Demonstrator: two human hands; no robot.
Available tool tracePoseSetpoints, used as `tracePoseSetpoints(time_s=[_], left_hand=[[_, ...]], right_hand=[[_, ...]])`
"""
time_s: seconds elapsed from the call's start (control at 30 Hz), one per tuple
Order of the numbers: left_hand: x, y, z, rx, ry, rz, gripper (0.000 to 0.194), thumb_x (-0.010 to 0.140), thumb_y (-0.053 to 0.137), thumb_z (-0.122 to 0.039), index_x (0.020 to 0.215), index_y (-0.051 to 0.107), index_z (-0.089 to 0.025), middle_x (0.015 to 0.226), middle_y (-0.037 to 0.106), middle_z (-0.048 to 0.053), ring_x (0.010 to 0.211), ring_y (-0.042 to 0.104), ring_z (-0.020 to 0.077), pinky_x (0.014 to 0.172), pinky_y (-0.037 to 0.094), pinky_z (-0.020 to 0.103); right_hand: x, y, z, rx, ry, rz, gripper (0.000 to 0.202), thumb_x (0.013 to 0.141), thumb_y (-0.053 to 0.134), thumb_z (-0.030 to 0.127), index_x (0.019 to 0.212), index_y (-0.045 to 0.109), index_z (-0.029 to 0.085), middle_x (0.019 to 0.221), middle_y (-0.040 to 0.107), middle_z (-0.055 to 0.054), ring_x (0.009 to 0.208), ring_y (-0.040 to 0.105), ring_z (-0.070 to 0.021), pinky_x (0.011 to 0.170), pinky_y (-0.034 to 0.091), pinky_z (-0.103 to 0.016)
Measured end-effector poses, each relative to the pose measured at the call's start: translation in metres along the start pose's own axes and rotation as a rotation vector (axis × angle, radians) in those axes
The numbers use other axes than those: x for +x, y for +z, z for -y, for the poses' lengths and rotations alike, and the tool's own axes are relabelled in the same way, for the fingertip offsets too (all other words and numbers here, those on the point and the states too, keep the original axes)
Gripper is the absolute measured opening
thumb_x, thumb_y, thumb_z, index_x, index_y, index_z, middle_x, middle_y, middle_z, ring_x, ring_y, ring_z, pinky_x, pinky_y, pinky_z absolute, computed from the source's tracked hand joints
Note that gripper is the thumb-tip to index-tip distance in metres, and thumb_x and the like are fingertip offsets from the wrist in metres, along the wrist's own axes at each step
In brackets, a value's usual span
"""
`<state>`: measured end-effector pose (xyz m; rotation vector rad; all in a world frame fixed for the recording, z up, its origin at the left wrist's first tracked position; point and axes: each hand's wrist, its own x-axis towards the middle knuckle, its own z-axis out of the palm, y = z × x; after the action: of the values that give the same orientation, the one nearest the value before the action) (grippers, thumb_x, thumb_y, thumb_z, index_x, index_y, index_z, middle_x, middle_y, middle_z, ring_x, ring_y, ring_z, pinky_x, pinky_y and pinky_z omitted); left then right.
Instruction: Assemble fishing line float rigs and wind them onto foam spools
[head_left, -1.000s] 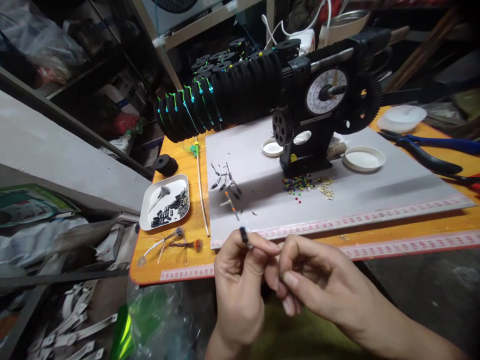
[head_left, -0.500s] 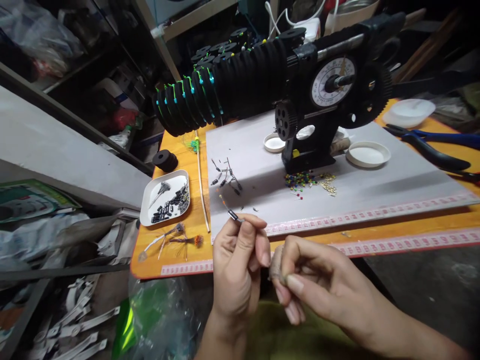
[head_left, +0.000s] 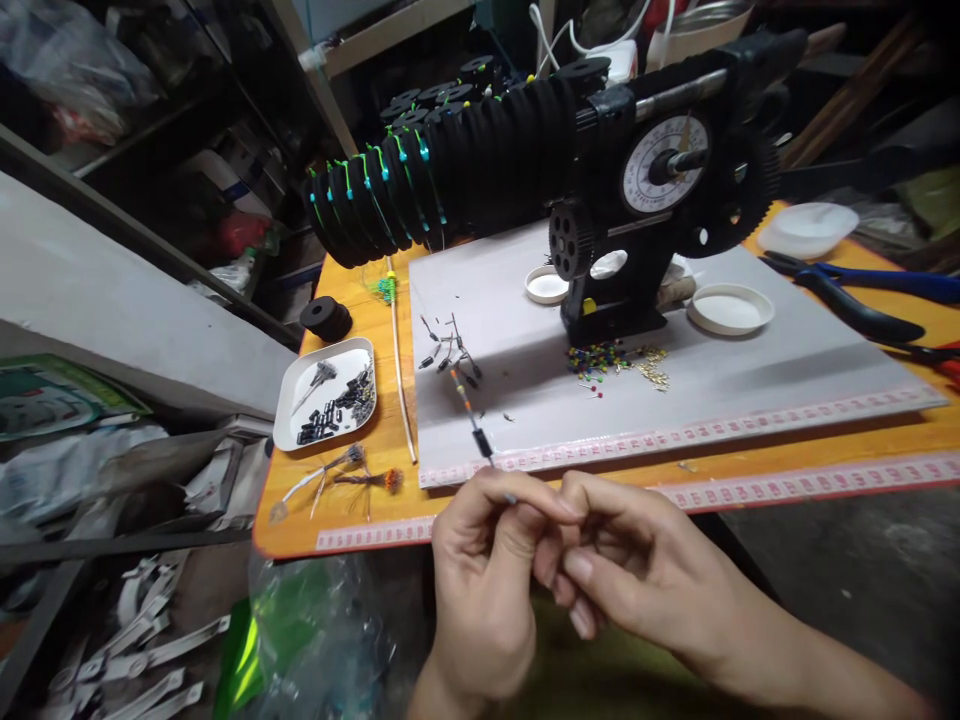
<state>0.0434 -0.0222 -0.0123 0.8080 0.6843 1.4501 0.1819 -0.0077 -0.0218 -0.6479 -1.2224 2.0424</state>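
My left hand (head_left: 484,575) pinches a thin float stem with a small black sleeve (head_left: 480,440) on it, its tip pointing up toward the grey mat (head_left: 750,380). My right hand (head_left: 637,570) meets the left at the fingertips, thumb and forefinger closed on the stem's lower end. Both hands hover just in front of the orange table's near edge (head_left: 337,530). A loose cluster of small black pieces (head_left: 450,352) lies on the mat just beyond the stem.
A black winding machine with a dial (head_left: 660,170) and a long row of black foam spools (head_left: 442,170) stands on the mat. White tray of black tubes (head_left: 326,400), white lids (head_left: 729,308), coloured beads (head_left: 596,358), blue pliers (head_left: 855,300), plastic bag (head_left: 300,640) below left.
My left hand dropped back from the mat's edge toward my right hand, and the fingertips joined again on the stem. The black sleeve now sits higher above my fingers.
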Motion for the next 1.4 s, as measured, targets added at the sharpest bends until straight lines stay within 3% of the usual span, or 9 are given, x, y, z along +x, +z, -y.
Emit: tracePoseSetpoints(time_s=[0.13, 0.2, 0.3, 0.4, 0.57, 0.77, 0.93, 1.2, 1.4], left_hand=[[0.011, -0.003, -0.002, 0.034, -0.018, -0.076, 0.017, 0.095, 0.065, -0.028, 0.083, 0.074, -0.022, 0.051, 0.04, -0.007, 0.045, 0.036, 0.0027, 0.045, 0.035, 0.008], [0.014, -0.007, -0.003, 0.038, -0.043, -0.111, 0.016, 0.095, 0.065, -0.03, 0.085, 0.075, -0.022, 0.051, 0.047, -0.006, 0.043, 0.035, 0.0019, 0.044, 0.033, 0.009], [0.011, -0.013, -0.005, 0.089, -0.108, -0.11, 0.028, 0.094, 0.063, -0.045, 0.112, 0.075, -0.029, 0.088, 0.073, 0.004, 0.041, 0.038, -0.0012, 0.043, 0.033, 0.013], [0.003, -0.014, -0.006, 0.143, -0.239, -0.034, 0.057, 0.081, 0.073, -0.056, 0.133, 0.064, -0.033, 0.103, 0.073, 0.008, 0.042, 0.047, 0.0005, 0.044, 0.038, 0.016], [-0.008, -0.004, -0.007, 0.354, -0.292, -0.112, 0.02, 0.089, 0.072, -0.037, 0.095, 0.08, -0.02, 0.06, 0.064, 0.001, 0.05, 0.053, 0.0077, 0.05, 0.042, 0.018], [-0.021, -0.009, -0.003, 0.635, 0.075, -0.082, 0.022, 0.098, 0.056, -0.027, 0.091, 0.077, -0.025, 0.054, 0.051, -0.002, 0.049, 0.045, 0.0103, 0.052, 0.035, 0.023], [-0.023, -0.022, 0.014, 0.534, 0.355, 0.054, 0.023, 0.098, 0.055, -0.02, 0.101, 0.075, -0.032, 0.056, 0.051, -0.003, 0.048, 0.042, 0.0106, 0.056, 0.036, 0.025], [-0.02, -0.005, 0.012, 0.244, 0.309, -0.076, 0.024, 0.099, 0.054, -0.036, 0.086, 0.072, -0.025, 0.092, 0.065, 0.004, 0.07, 0.051, 0.0145, 0.068, 0.043, 0.028], [-0.021, 0.006, 0.006, -0.066, 0.11, 0.079, 0.031, 0.103, 0.042, -0.035, 0.076, 0.051, -0.022, 0.055, 0.038, -0.003, 0.055, 0.033, 0.0135, 0.065, 0.037, 0.026]], right_hand=[[-0.002, 0.001, 0.006, -0.459, -0.151, -0.071, 0.013, 0.088, 0.057, 0.011, 0.08, 0.051, 0.02, 0.073, 0.058, 0.003, 0.066, 0.056, -0.0088, 0.062, 0.048, -0.02], [-0.001, -0.001, 0.01, -0.675, -0.307, -0.1, 0.014, 0.088, 0.056, 0.007, 0.085, 0.055, 0.021, 0.075, 0.061, 0.003, 0.068, 0.059, -0.0095, 0.063, 0.049, -0.02], [0.003, -0.006, 0.016, -0.931, -0.607, -0.219, 0.021, 0.089, 0.055, 0.003, 0.098, 0.059, 0.022, 0.086, 0.068, 0.0, 0.078, 0.066, -0.0104, 0.071, 0.052, -0.019], [0.004, -0.012, 0.02, -1.151, -0.768, -0.354, 0.024, 0.09, 0.058, 0.003, 0.106, 0.063, 0.02, 0.1, 0.067, -0.004, 0.093, 0.067, -0.0121, 0.083, 0.052, -0.019], [-0.003, -0.019, 0.021, -1.307, -0.74, -0.382, 0.022, 0.093, 0.058, 0.009, 0.109, 0.065, 0.022, 0.102, 0.063, -0.005, 0.088, 0.066, -0.0118, 0.08, 0.053, -0.018], [-0.005, -0.017, 0.021, -1.227, -0.695, -0.319, 0.025, 0.09, 0.059, 0.007, 0.109, 0.059, 0.023, 0.097, 0.066, -0.004, 0.085, 0.067, -0.0137, 0.076, 0.054, -0.022], [0.002, -0.01, 0.022, -1.02, -0.648, -0.302, 0.018, 0.09, 0.056, 0.007, 0.095, 0.055, 0.024, 0.081, 0.062, 0.0, 0.07, 0.062, -0.0112, 0.061, 0.051, -0.02], [0.0, -0.008, 0.022, -1.114, -0.727, -0.344, 0.023, 0.087, 0.059, 0.005, 0.101, 0.058, 0.024, 0.083, 0.068, -0.002, 0.073, 0.068, -0.013, 0.069, 0.054, -0.022], [-0.003, -0.01, 0.023, -1.215, -0.787, -0.221, 0.02, 0.091, 0.062, 0.014, 0.108, 0.065, 0.025, 0.081, 0.073, -0.003, 0.071, 0.071, -0.0172, 0.066, 0.057, -0.023]])
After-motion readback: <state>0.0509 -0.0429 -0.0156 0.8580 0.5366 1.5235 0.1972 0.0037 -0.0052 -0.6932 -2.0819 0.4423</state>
